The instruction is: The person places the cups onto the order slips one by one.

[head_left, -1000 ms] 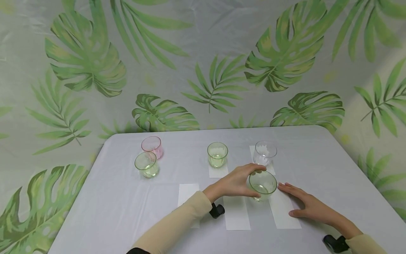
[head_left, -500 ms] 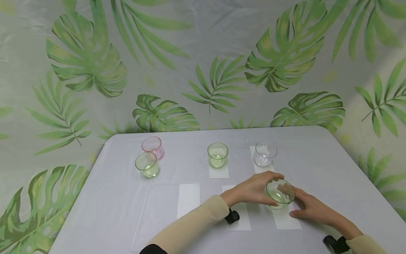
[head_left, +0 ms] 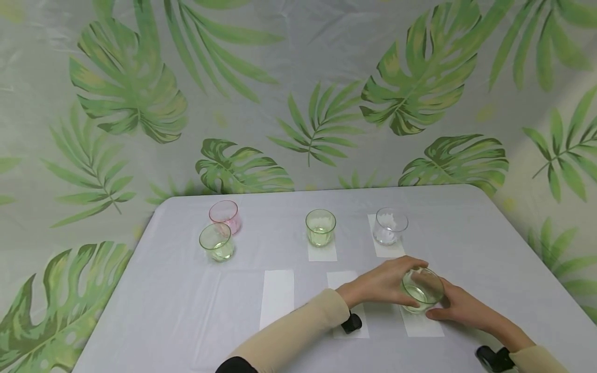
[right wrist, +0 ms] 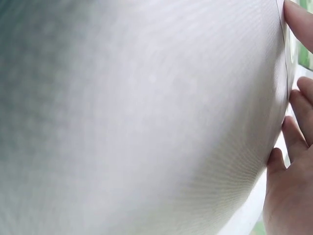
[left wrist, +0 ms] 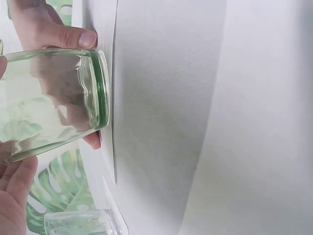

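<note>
The left hand (head_left: 384, 282) is gripping a green-tinted glass tumbler (head_left: 423, 298) from opposite sides, seemingly for balance, over a white paper strip (head_left: 424, 326); the right hand (head_left: 468, 308) is resting uncurled beside it, perhaps steadying the paper.

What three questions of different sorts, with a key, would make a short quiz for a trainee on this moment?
1. Multiple choice: how does the left hand meet the green glass nearest the right hand?
A) With a flat palm on its rim
B) Holding it between thumb and fingers
C) Not touching it

2. True or false: the clear glass stands on a white paper strip.

3. Fill the gap: in the head view, the glass closest to the pink glass is ____ in colour.

Key:
1. B
2. True
3. green
</note>
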{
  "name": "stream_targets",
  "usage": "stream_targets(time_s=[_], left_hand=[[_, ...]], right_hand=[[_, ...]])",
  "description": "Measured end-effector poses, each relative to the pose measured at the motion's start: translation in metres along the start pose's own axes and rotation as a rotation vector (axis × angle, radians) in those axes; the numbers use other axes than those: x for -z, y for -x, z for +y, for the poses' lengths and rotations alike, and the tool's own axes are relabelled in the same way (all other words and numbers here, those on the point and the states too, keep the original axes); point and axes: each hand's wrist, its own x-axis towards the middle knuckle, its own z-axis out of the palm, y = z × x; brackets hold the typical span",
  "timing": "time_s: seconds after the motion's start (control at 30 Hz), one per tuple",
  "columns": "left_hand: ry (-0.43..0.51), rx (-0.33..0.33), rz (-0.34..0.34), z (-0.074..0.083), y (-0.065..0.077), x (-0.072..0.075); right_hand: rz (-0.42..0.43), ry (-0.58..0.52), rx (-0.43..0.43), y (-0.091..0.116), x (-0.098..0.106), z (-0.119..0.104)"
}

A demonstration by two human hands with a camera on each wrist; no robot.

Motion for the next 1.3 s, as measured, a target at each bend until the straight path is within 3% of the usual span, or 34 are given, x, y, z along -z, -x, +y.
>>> stream_targets(time_s=[0.4,0.63,0.8,1.03,1.3], left_hand=[[-0.045,-0.014,-0.025,0.0,-0.003,-0.007],[-0.024,0.025,-0.019,-0.002,0.004,0.002],[0.009,0.081,0.007,-0.007,0.019,0.017],[0.058,0.129,0.096,-0.02,0.047,0.041],[0.103,0.132,0.218,-0.032,0.083,0.075]], right_hand=[[-0.031,-0.035,-0.013,0.0,0.001,-0.001],[0.01,0.026,0.045,-0.001,0.0,-0.001],[0.065,0.074,0.083,0.001,0.001,-0.002],[0.138,0.152,0.128,0.004,0.008,-0.003],[0.095,0.124,0.122,0.008,0.029,-0.013]])
